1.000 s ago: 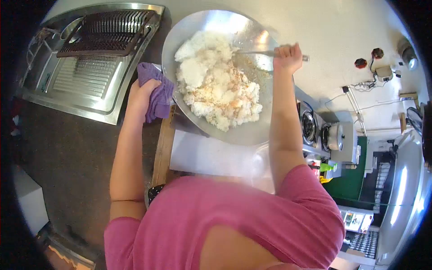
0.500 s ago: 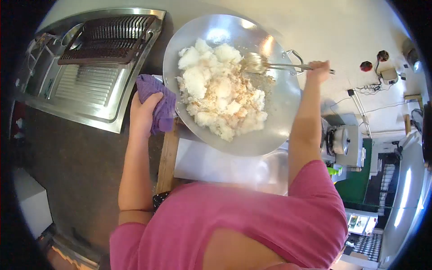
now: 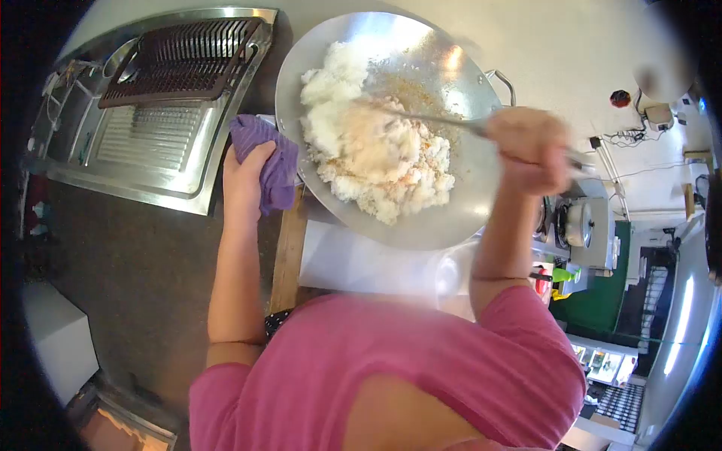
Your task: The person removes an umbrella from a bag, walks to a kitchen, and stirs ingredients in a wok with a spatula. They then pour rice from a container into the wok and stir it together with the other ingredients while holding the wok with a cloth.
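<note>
A large metal wok (image 3: pixel 474 195) holds a heap of white rice (image 3: pixel 331 94), with brownish grains mixed in at the middle. My right hand (image 3: pixel 530 146), a little blurred, is closed around the long handle of a metal wok spatula (image 3: pixel 444 119). The spatula's head is smeared by motion and partly hidden in the rice. At the wok's left rim, my left hand (image 3: pixel 244 177) grips a folded purple cloth (image 3: pixel 278 177). The cloth covers whatever part of the wok lies under it.
A steel sink unit (image 3: pixel 199 180) with a dark brown dish rack (image 3: pixel 177 64) stands to the left. Under the wok are a wooden edge (image 3: pixel 288 248) and a white surface (image 3: pixel 353 259). A pot (image 3: pixel 577 224) is farther right, near a green bottle (image 3: pixel 562 275).
My right hand has come closer to the camera, and the spatula has swept left into the rice, turning part of the heap. My left hand stays on the cloth at the rim.
</note>
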Demonstrator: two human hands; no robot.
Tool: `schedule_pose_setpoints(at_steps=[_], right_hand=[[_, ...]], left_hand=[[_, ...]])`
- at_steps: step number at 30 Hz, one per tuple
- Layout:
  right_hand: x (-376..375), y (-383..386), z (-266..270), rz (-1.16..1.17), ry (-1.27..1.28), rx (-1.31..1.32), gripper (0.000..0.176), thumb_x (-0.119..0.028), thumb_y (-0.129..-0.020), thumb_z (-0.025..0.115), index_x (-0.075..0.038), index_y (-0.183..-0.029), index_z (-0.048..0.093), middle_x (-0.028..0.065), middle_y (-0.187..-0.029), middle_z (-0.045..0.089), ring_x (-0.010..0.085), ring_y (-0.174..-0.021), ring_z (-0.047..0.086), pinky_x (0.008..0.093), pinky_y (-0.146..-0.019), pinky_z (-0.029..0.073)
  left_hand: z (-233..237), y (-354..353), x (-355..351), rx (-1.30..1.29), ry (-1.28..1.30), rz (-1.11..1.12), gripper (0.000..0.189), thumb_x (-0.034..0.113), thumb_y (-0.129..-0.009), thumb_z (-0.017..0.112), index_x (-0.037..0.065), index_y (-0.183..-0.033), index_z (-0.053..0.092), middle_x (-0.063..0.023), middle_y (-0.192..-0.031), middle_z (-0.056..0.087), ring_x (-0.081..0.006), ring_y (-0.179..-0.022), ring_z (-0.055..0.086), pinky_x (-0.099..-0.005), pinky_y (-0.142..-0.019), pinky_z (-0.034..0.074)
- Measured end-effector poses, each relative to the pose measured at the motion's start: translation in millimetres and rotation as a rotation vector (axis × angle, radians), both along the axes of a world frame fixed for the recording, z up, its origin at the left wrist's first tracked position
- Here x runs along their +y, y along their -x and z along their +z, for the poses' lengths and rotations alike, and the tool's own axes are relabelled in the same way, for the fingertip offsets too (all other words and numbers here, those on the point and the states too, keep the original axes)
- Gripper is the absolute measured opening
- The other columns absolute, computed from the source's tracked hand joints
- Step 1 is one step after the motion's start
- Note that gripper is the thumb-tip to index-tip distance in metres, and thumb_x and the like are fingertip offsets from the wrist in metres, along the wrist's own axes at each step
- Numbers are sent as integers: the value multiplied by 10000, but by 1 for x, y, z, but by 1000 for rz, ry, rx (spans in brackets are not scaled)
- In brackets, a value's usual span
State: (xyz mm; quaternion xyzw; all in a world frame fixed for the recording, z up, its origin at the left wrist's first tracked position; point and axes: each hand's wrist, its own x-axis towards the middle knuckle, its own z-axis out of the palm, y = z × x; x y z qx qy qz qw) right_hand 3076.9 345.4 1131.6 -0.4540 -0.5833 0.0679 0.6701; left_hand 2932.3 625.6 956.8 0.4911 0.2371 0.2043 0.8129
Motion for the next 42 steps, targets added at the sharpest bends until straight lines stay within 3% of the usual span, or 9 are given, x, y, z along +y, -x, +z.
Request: schedule_pose_setpoints(at_steps=[5,7,9,14,19,24,28,32,42], right_hand=[[20,21,-43,-139,10,203,324,-200,-819,523,-140,-582,311,-15,-496,295,138,-443,248,319,-478,225],[4,50,-24,-581,74,192,317,-184,-824,500,-143,-582,301,-13,-492,309,138,-439,278,315,-474,240],[0,78,17,-71,-15,-50,339,-166,-819,504,-139,-571,274,-10,-491,324,136,-438,318,305,-475,258],[41,89,-52,-424,40,157,361,-183,-849,576,-111,-573,354,20,-544,333,160,-505,331,326,-501,261],[31,148,30,-269,1,-126,345,-208,-852,529,-122,-597,314,-28,-485,305,145,-411,276,313,-428,265],[52,147,-47,-568,292,-151,151,-36,-696,640,-70,-614,517,77,-630,538,230,-580,544,318,-546,434],[37,178,-16,-844,62,-11,205,-164,-849,574,-42,-693,521,73,-640,557,216,-571,536,324,-530,429],[48,225,31,-290,104,-276,278,-197,-798,643,-60,-637,462,55,-648,555,199,-586,537,330,-508,409],[148,137,-98,-390,507,-741,196,-148,-710,701,-147,-633,521,39,-630,550,261,-628,589,378,-533,431]], left_hand=[[3,5,0,-23,51,-28,368,139,-811,669,-51,-1108,564,-115,-969,645,-183,-817,643,-306,-739,525],[1,3,2,-38,47,-19,361,143,-812,673,-50,-1099,568,-114,-967,644,-180,-811,641,-303,-730,523],[-5,4,2,-44,59,-49,355,144,-809,680,-46,-1088,572,-110,-959,642,-174,-804,638,-301,-719,518],[-9,-2,6,-78,73,-53,296,143,-801,688,-31,-1017,585,-91,-915,643,-161,-785,630,-294,-709,511],[-12,2,8,-114,71,-99,263,140,-804,680,-23,-989,589,-79,-894,640,-153,-767,623,-288,-702,505],[1,2,7,-104,104,-91,245,143,-806,679,-19,-970,595,-73,-884,637,-148,-765,620,-286,-697,497],[-9,1,14,-84,67,-162,284,132,-803,683,-29,-1012,578,-85,-914,635,-162,-784,630,-293,-716,511],[-7,2,9,-99,138,-133,317,111,-795,679,-42,-1047,565,-99,-948,631,-174,-792,636,-298,-714,520],[-1,5,8,-109,149,-182,190,60,-765,643,-27,-923,583,-61,-793,617,-162,-688,620,-291,-637,503]])
